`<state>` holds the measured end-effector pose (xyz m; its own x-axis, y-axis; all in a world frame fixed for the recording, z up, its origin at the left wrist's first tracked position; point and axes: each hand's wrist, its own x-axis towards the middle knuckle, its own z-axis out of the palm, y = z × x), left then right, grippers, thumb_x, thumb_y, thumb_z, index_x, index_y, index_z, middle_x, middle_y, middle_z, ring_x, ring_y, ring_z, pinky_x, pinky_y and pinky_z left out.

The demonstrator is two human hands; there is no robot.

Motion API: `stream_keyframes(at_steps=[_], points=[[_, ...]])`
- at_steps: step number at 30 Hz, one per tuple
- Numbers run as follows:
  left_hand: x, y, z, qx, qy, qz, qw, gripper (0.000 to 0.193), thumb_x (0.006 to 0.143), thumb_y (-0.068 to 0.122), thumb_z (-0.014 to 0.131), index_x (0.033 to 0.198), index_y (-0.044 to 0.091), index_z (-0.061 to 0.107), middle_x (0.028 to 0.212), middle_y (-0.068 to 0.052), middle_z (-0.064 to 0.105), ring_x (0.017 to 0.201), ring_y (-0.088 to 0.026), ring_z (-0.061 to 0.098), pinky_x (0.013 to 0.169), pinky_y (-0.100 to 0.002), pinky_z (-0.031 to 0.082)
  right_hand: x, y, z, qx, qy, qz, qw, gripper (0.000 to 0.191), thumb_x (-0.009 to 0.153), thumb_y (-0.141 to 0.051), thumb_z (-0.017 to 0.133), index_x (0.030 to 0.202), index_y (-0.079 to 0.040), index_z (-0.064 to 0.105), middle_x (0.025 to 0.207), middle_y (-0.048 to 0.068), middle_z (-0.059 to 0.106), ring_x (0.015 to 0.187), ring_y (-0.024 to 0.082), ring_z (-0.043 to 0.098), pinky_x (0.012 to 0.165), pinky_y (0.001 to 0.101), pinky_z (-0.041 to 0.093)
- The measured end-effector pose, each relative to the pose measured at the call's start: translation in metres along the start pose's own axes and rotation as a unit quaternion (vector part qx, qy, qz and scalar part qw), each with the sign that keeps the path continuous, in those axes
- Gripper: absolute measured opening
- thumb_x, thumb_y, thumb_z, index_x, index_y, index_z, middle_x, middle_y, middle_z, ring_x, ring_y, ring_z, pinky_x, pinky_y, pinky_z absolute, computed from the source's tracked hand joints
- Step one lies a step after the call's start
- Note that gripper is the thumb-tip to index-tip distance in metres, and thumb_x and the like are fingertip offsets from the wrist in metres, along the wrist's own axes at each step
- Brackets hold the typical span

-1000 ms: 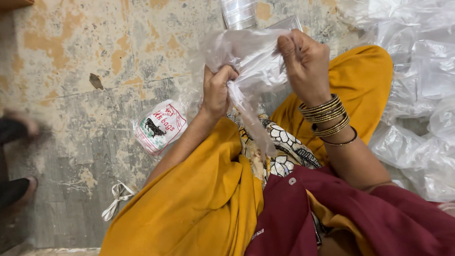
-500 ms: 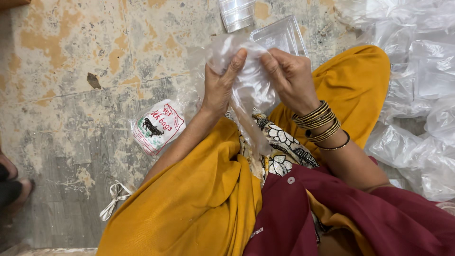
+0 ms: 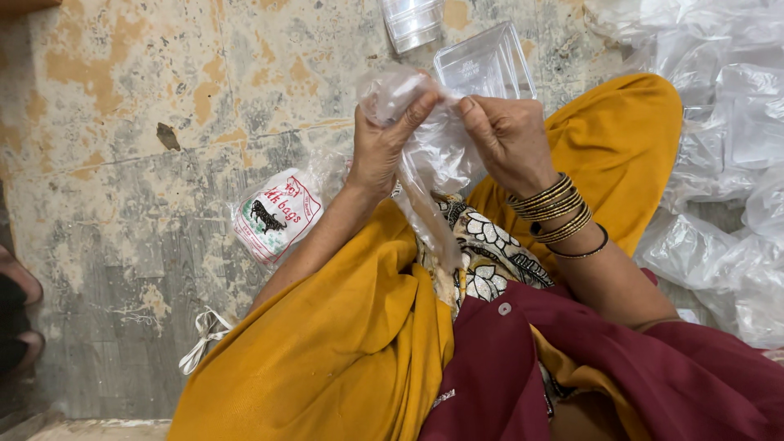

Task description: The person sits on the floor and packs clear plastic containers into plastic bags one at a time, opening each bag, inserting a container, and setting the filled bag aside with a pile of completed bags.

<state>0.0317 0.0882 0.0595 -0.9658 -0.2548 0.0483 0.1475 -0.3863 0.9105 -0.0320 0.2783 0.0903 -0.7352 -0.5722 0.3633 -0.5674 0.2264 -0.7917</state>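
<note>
Both my hands hold a thin clear plastic bag [image 3: 433, 155] above my lap. My left hand [image 3: 382, 147] pinches its bunched upper part between thumb and fingers. My right hand [image 3: 508, 139], with several bangles on the wrist, grips the bag's other edge close by. The bag's lower end hangs down over my patterned cloth. Just beyond my hands a clear plastic tray [image 3: 485, 65] lies on the floor.
A white printed packet of bags [image 3: 278, 216] lies on the worn floor by my left arm. A stack of clear cups [image 3: 412, 20] stands at the top. Heaps of clear plastic bags [image 3: 719, 163] fill the right side. A white string [image 3: 204, 335] lies lower left. Another person's foot [image 3: 18, 282] shows at the left edge.
My hands came closer together and gathered the bag, which is now bunched at the top. The clear tray behind it is uncovered. The foot at the left edge shifted.
</note>
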Motion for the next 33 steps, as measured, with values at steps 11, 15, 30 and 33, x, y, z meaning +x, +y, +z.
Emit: stream_keyframes(at_steps=[11,15,30,33], points=[[-0.002,-0.003,-0.002,-0.003,-0.026,-0.01,1.0,0.03,0.093,0.029,0.082,0.112,0.007,0.075,0.106,-0.006,0.077,0.098,-0.015,0.073,0.093,-0.033,0.06,0.003,0.012,0.002,-0.06,0.03,-0.056,0.996,0.023,0.113,-0.022,0.061,0.107,-0.004,0.073,0.095,0.009,0.075,0.08,0.016,0.073,0.065,0.0298,0.059],[-0.004,-0.006,-0.007,-0.022,-0.057,-0.047,0.997,0.036,0.092,0.042,0.08,0.1,0.008,0.074,0.092,-0.006,0.076,0.084,-0.016,0.073,0.08,-0.035,0.065,-0.007,0.027,0.001,0.066,0.042,-0.047,0.996,0.024,0.118,-0.021,0.051,0.106,-0.005,0.064,0.095,0.009,0.072,0.086,0.018,0.072,0.078,0.0332,0.06],[0.043,-0.044,0.01,0.517,-0.11,0.235,0.816,0.063,0.072,-0.001,0.074,0.132,0.015,0.064,0.094,-0.006,0.074,0.073,-0.018,0.067,0.069,-0.035,0.057,-0.023,0.069,-0.034,0.04,0.082,0.05,0.995,0.048,0.089,0.008,0.049,0.136,0.0,0.051,0.126,0.013,0.055,0.121,0.02,0.056,0.103,0.0326,0.051],[0.068,-0.069,0.024,0.616,-0.076,0.145,0.77,0.085,0.094,-0.002,0.059,0.166,0.024,0.021,0.079,0.0,0.067,0.055,-0.015,0.062,0.051,-0.03,0.052,-0.021,0.083,-0.015,0.042,0.055,0.153,0.986,0.046,0.095,0.001,0.05,0.141,-0.001,0.049,0.133,0.011,0.054,0.118,0.019,0.056,0.094,0.0321,0.05]])
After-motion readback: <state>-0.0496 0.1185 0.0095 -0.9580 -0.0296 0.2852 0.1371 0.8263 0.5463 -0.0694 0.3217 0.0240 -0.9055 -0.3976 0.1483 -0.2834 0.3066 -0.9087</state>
